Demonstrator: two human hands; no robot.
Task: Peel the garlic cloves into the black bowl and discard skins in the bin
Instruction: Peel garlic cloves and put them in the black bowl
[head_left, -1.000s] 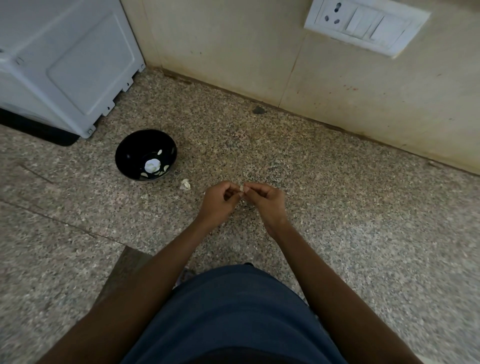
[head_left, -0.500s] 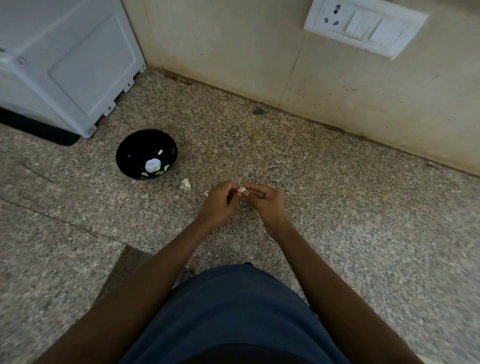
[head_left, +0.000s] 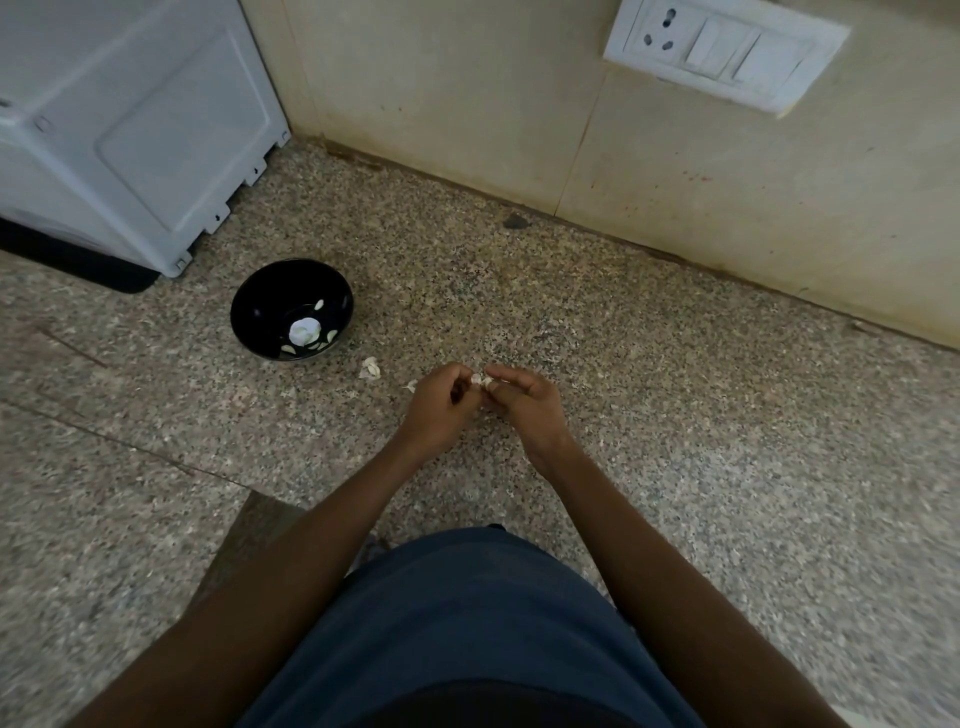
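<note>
Pinching a small pale garlic clove (head_left: 482, 381) between them, the left hand (head_left: 435, 413) and right hand (head_left: 525, 406) meet above the speckled granite bench (head_left: 675, 415); the fingers of both are curled inward, fingertips close together around the clove, which shows only as a small whitish spot between the thumbs. Whether the clove is partly peeled cannot be told. The round glossy black bowl (head_left: 270, 301) stands on the bench to the left of the hands and well apart from them, holding several pale peeled cloves and one larger white piece near its bottom. A loose scrap of whitish garlic skin (head_left: 370, 368) lies on the bench between the bowl and the left hand, and a smaller pale scrap (head_left: 411, 385) lies just beside the left hand. A grey-white plastic appliance housing (head_left: 130, 130) occupies the upper left corner, near the bowl. A white wall switch plate with socket (head_left: 724, 49) is mounted on the beige wall (head_left: 467, 104) behind.
</note>
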